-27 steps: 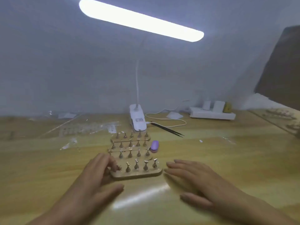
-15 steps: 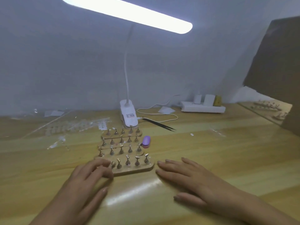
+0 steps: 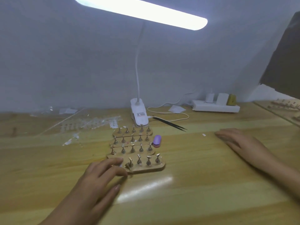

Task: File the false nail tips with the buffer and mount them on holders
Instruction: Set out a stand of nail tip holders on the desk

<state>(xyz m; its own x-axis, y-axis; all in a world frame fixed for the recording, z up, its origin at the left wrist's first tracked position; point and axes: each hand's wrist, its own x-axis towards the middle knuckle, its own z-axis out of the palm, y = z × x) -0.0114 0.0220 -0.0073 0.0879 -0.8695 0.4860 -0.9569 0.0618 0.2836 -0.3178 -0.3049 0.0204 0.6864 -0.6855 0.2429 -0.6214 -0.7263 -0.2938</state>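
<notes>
The right hand (image 3: 240, 143) has slid right, flat with fingers together, toward a stray white tip (image 3: 203, 134), while the left hand (image 3: 100, 177) curls over the near holder board (image 3: 146, 168), perhaps steadying it, its grip unclear.

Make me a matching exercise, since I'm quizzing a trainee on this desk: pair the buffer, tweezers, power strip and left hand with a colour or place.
Things:
1. buffer
2. tweezers
3. power strip
4. left hand

Descriptions:
A. white, against the wall
B. purple
C. black, lying right of the lamp base
D. at the left end of the nearest holder board

Pairs: 1-B; 2-C; 3-A; 4-D
</notes>
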